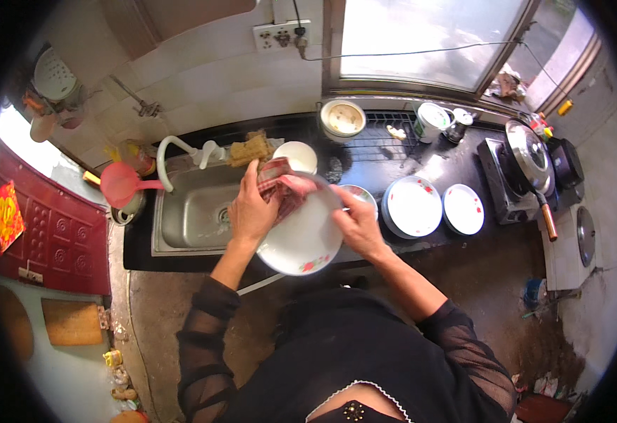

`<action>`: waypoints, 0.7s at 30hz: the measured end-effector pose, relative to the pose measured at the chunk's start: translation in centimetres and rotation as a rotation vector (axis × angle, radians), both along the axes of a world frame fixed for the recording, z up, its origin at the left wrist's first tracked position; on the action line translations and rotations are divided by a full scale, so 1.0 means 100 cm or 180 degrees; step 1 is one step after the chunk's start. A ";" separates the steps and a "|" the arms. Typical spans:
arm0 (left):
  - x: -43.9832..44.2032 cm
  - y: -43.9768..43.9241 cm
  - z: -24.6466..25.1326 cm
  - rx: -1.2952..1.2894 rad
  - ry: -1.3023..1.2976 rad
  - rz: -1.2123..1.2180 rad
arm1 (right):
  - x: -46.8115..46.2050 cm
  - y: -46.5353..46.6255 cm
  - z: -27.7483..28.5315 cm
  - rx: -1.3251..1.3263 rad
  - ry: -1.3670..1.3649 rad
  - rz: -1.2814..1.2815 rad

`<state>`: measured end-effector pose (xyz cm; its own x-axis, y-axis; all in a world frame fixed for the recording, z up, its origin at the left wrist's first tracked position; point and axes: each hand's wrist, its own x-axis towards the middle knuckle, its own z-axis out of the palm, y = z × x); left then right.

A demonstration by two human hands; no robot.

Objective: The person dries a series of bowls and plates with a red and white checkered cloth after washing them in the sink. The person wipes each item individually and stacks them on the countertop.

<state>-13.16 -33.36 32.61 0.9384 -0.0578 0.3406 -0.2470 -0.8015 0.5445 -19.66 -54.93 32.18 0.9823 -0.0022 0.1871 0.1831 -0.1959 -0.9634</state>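
A white plate with a red flower print [303,238] is tilted in front of me, above the counter's front edge. My right hand [360,222] grips its right rim. In my left hand [255,206] is a red checked cloth [282,185], pressed against the plate's upper left part. The plate's far edge is blurred. Behind it stands a white bowl [295,154], partly covered by the cloth. Another flowered dish [360,196] shows only in part behind my right hand. Farther right are a stack of flowered plates [414,206] and a smaller flowered plate [463,209].
A steel sink [197,211] with a white faucet [168,158] lies to the left, near a pink ladle [123,184]. Bowls [343,119] stand on the back counter beside a black wire rack [377,140]. At right, a lidded pan [530,156] sits on a stove [504,195].
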 end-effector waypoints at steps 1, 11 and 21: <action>-0.003 0.000 -0.004 -0.0361 0.0404 0.0390 | 0.002 -0.006 0.002 -0.0058 -0.0182 -0.0174; -0.064 -0.062 -0.048 -0.4507 0.1325 0.0893 | 0.001 -0.008 -0.043 0.0552 -0.0557 -0.0870; -0.012 -0.006 0.046 -0.0135 -0.0630 -0.1084 | 0.069 -0.062 0.043 -0.0978 -0.0538 0.1297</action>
<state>-14.33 -33.95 37.16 0.7839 -0.3365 0.5219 -0.5985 -0.6333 0.4906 -12.80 -61.13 36.43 0.8482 0.4529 0.2748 0.4509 -0.3449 -0.8232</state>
